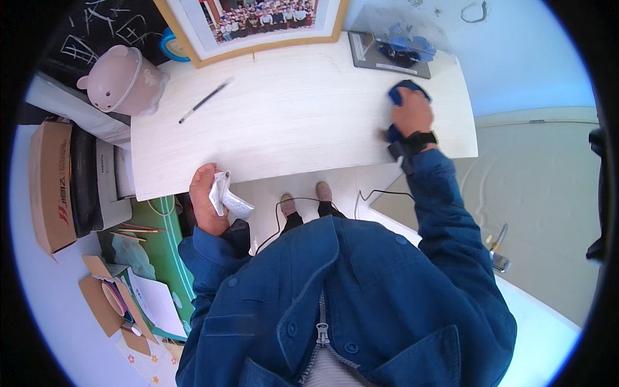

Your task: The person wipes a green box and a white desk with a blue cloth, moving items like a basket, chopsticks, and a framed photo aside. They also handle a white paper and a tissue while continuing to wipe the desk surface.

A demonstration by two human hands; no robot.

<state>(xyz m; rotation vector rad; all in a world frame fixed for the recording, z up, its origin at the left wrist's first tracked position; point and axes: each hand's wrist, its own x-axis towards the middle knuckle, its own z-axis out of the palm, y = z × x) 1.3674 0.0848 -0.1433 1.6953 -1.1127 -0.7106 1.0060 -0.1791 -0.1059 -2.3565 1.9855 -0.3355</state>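
Observation:
My right hand is closed over a dark blue cloth and presses it on the right part of the white tabletop. The hand is slightly blurred. Just off the table's front left edge, my left hand grips a crumpled white packet, its lower end hanging down. A pen lies slantwise on the left half of the tabletop, apart from both hands.
Along the back stand a pink animal-shaped bin, a wood-framed group photo and a clear-covered display case. Cardboard boxes and a green surface lie left. A door with a handle is at right; cables hang below.

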